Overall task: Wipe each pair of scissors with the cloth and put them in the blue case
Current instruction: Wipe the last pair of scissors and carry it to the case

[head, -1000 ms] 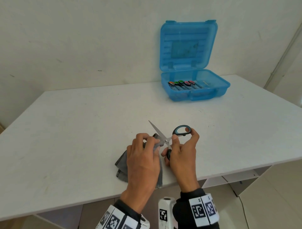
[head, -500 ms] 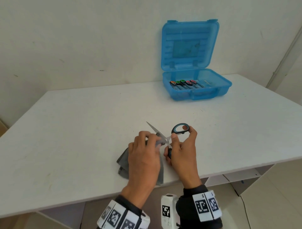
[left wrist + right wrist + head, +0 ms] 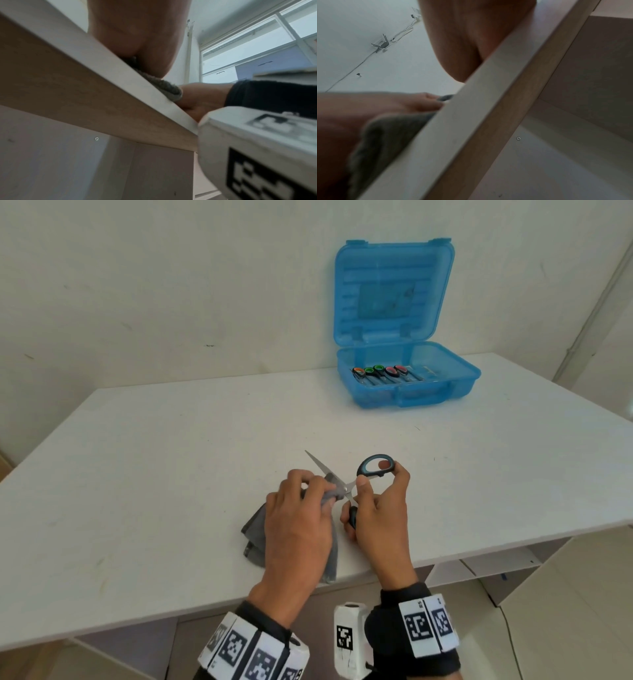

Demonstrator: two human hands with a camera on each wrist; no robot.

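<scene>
Person at a white table (image 3: 171, 474), both hands working near its front edge. The right hand (image 3: 380, 515) holds the scissors (image 3: 346, 486) spread open: thumb and a fingertip pinch the upper loop, the lower handle sits inside the curled fingers. One blade points up and away to the left; the other is buried in the grey cloth (image 3: 257, 535). The left hand (image 3: 298, 522) has its fingers curled around a bunch of that cloth, pinching it about the hidden blade close to the pivot; the rest of the cloth trails on the table toward the edge. Both wrist views look up from under the tabletop and show only palms and a cloth corner, no blades. The case (image 3: 407, 385) stands open at the far right of the table, well apart from the hands, lid upright. Several scissors (image 3: 378, 373) with coloured handles already lie side by side in its tray. No other loose pair shows on the table, so this looks like the last one: wiping under way, placing in the case not yet done.
</scene>
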